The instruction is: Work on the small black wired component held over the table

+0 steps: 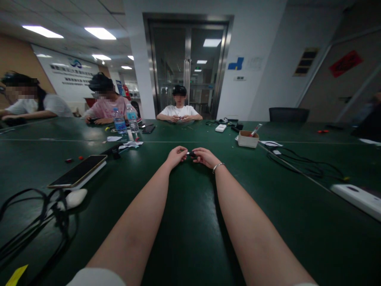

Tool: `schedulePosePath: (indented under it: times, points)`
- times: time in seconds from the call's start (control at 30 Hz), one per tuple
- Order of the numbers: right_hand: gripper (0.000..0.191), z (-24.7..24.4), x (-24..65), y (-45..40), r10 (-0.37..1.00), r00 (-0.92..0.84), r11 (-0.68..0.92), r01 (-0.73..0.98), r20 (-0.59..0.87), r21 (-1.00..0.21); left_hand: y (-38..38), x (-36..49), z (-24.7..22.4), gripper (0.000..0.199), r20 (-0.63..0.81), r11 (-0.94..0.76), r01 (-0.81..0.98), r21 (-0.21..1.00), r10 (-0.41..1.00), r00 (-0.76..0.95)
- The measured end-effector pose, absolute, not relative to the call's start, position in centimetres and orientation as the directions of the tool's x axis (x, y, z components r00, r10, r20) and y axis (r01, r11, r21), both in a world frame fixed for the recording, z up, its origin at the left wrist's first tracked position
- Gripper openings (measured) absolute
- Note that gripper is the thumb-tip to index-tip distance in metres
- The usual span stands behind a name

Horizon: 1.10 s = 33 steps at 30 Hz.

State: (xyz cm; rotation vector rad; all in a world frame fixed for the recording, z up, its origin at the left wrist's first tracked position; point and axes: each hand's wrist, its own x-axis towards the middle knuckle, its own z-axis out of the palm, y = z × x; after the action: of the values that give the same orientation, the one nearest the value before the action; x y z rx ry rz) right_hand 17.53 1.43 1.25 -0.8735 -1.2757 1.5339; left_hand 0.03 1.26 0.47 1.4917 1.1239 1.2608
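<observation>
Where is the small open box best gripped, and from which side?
Probably pinch the small open box by its near wall, toward the left, from the wearer's side: that wall faces the camera uncovered, and the slim item sticks up out of the right part.

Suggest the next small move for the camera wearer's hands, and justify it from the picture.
Perhaps steady the small black piece in the right hand and gently try turning its silvery end with the left hand: the hands pinch its opposite ends, though any joint is too small to see.
</observation>
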Motion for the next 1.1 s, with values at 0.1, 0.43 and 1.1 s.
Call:
schedulePosePath:
  times: [0.1,0.43,1.1]
  points:
    - [0.012,1.3,17.5,1.4,0.947,-0.318,-0.028,-0.212,0.042,-0.977,1.1,0.0,0.7,0.015,0.191,-0.200,0.095,0.975,0.977,0.096]
    - [0.013,1.3,17.5,1.4,0.952,-0.305,-0.042,-0.209,0.024,-0.977,1.6,-0.1,0.1,0.014,0.189,-0.213,0.212,0.954,0.973,0.130]
    - [0.011,1.1,17.5,1.6,0.953,-0.303,-0.049,-0.201,0.014,-0.978,1.3,0.2,0.2,0.014,0.217,-0.234,0.164,0.958,0.969,0.117]
